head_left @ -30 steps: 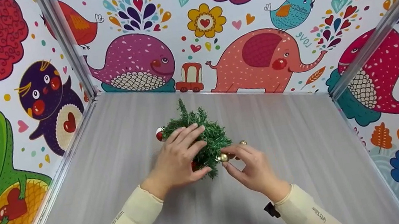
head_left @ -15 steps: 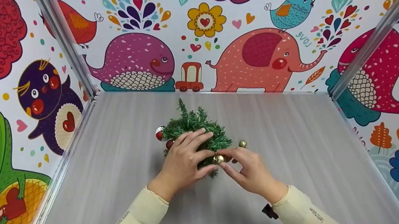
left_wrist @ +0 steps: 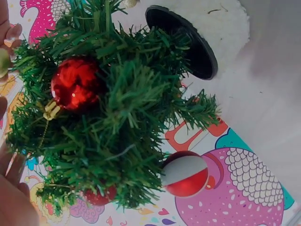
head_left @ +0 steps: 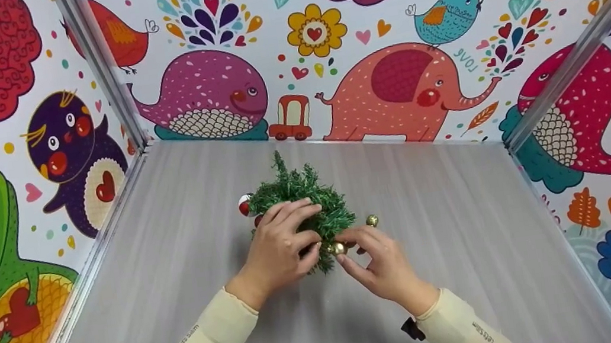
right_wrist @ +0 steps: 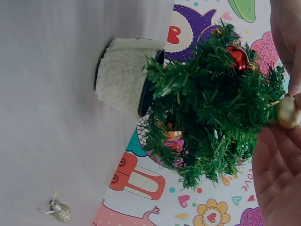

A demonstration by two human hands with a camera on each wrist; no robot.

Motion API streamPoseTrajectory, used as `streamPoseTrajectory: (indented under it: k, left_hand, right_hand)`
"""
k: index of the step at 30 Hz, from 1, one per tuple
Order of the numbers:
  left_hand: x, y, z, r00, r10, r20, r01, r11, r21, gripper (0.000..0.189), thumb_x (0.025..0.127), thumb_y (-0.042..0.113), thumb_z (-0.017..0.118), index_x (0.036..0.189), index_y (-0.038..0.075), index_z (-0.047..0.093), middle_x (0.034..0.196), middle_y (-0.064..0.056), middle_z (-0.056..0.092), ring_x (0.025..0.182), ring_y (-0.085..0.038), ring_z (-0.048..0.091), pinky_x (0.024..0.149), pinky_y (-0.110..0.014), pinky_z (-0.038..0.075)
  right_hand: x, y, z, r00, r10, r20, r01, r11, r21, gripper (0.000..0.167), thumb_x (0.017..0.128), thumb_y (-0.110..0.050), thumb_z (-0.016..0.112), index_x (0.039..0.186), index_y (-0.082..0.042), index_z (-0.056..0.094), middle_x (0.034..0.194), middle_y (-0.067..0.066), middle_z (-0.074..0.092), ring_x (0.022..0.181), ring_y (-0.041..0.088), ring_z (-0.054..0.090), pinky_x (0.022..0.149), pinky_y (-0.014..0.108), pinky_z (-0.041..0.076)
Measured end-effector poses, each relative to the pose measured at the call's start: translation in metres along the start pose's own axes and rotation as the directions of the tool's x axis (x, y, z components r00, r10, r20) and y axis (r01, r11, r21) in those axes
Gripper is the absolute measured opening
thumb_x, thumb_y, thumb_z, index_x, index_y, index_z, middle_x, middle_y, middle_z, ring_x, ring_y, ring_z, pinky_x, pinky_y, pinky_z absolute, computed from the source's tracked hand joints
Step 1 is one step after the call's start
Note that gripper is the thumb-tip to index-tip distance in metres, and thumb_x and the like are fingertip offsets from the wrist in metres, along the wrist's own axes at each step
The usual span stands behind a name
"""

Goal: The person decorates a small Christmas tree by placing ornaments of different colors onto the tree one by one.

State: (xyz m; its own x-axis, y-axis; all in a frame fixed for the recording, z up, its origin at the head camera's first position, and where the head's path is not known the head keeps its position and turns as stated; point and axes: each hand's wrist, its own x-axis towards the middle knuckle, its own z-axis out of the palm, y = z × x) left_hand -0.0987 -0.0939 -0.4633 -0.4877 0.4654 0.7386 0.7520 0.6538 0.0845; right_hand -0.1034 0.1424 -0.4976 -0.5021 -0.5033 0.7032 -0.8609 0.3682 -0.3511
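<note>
A small green artificial Christmas tree [head_left: 335, 209] stands in the middle of the table, its white fuzzy base [right_wrist: 123, 77] visible in the right wrist view. My left hand [head_left: 277, 247] lies over its near left side, index finger and thumb bent together at a branch. With thumb and fingers my right hand [head_left: 383, 259] pinches a gold ball ornament [head_left: 339, 248] against the tree's right edge. A shiny red ball ornament [left_wrist: 77, 84] hangs among the branches, and a red-and-white ball ornament [head_left: 245, 205] shows at the left side. The left fingertips' exact contact is partly hidden.
Another gold ornament [head_left: 371, 221] lies on the grey table [head_left: 453, 204], just beyond the right hand. Printed panels [head_left: 380, 23] with cartoon animals enclose the table at the back and both sides, joined by metal corner posts [head_left: 103, 74].
My left hand has slid slightly right and down across the tree, its index finger and thumb closing together. My right hand has brought the gold ball slightly left and nearer to them.
</note>
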Motion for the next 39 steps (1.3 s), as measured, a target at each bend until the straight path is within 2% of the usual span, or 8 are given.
streamPoseTrajectory:
  k: [4, 9, 16, 20, 26, 33, 39]
  left_hand:
    - [-0.001, -0.001, -0.002, 1.000, 0.010, -0.007, -0.010, 1.000, -0.006, 0.012, 0.081, 0.018, 0.067, 0.070, 0.015, 0.072, 0.126, -0.007, 0.065, 0.127, -0.025, 0.053, 0.107, -0.044, 0.036]
    - [-0.003, 0.000, -0.002, 1.000, 0.015, 0.026, -0.015, 1.000, 0.001, 0.012, 0.078, 0.017, 0.067, 0.067, 0.015, 0.070, 0.123, -0.006, 0.067, 0.124, -0.025, 0.055, 0.107, -0.043, 0.036]
    - [-0.005, 0.001, -0.002, 0.998, 0.033, 0.058, -0.035, 0.999, 0.039, 0.014, 0.080, 0.020, 0.070, 0.067, 0.017, 0.073, 0.128, -0.005, 0.064, 0.129, -0.024, 0.052, 0.109, -0.044, 0.034]
    - [-0.005, 0.001, 0.000, 0.997, 0.041, 0.070, -0.044, 0.998, 0.048, 0.015, 0.081, 0.022, 0.071, 0.066, 0.018, 0.073, 0.130, -0.005, 0.063, 0.130, -0.023, 0.050, 0.110, -0.044, 0.034]
    - [-0.004, 0.003, 0.000, 0.995, 0.034, 0.095, -0.037, 0.999, 0.035, 0.016, 0.081, 0.021, 0.069, 0.066, 0.016, 0.073, 0.131, -0.005, 0.063, 0.130, -0.024, 0.050, 0.109, -0.044, 0.034]
    - [-0.006, 0.003, 0.000, 0.995, 0.025, 0.099, -0.029, 0.999, 0.037, 0.018, 0.082, 0.022, 0.070, 0.065, 0.016, 0.071, 0.132, -0.006, 0.062, 0.130, -0.025, 0.050, 0.109, -0.044, 0.034]
    - [-0.006, 0.006, -0.001, 0.993, 0.025, 0.117, -0.030, 0.999, 0.043, 0.017, 0.081, 0.024, 0.071, 0.065, 0.017, 0.070, 0.136, -0.006, 0.060, 0.133, -0.024, 0.047, 0.111, -0.044, 0.031]
  right_hand:
    - [-0.008, -0.002, 0.005, 0.999, 0.040, -0.017, -0.040, 0.999, 0.007, 0.024, 0.087, -0.014, 0.076, 0.109, -0.013, 0.067, 0.108, -0.002, 0.061, 0.080, 0.012, 0.058, 0.060, 0.023, 0.051]
    - [-0.019, -0.005, 0.013, 0.997, 0.071, -0.021, -0.071, 0.997, 0.036, 0.020, 0.088, -0.012, 0.074, 0.106, -0.016, 0.067, 0.095, -0.007, 0.059, 0.071, 0.011, 0.054, 0.060, 0.017, 0.044]
    - [-0.026, -0.006, 0.021, 0.993, 0.117, -0.011, -0.116, 0.993, 0.032, 0.020, 0.089, -0.011, 0.071, 0.109, -0.015, 0.068, 0.096, -0.007, 0.061, 0.075, 0.014, 0.059, 0.057, 0.026, 0.051]
    - [-0.026, -0.007, 0.025, 0.991, 0.132, -0.022, -0.132, 0.991, 0.003, 0.023, 0.086, -0.010, 0.072, 0.109, -0.012, 0.068, 0.099, -0.006, 0.063, 0.076, 0.014, 0.061, 0.059, 0.025, 0.052]
    - [-0.021, -0.013, 0.029, 0.990, 0.113, -0.088, -0.116, 0.993, -0.031, 0.023, 0.083, -0.009, 0.076, 0.105, -0.011, 0.069, 0.100, -0.007, 0.062, 0.080, 0.010, 0.059, 0.061, 0.023, 0.052]
    - [-0.010, -0.019, 0.035, 0.989, 0.033, -0.145, -0.047, 0.995, -0.089, 0.019, 0.083, -0.015, 0.079, 0.101, -0.016, 0.071, 0.091, -0.006, 0.060, 0.077, 0.008, 0.057, 0.061, 0.019, 0.048]
    - [-0.005, -0.022, 0.040, 0.984, 0.028, -0.175, -0.047, 0.993, -0.109, 0.012, 0.085, -0.015, 0.078, 0.094, -0.018, 0.071, 0.087, -0.007, 0.060, 0.073, 0.007, 0.055, 0.060, 0.019, 0.047]
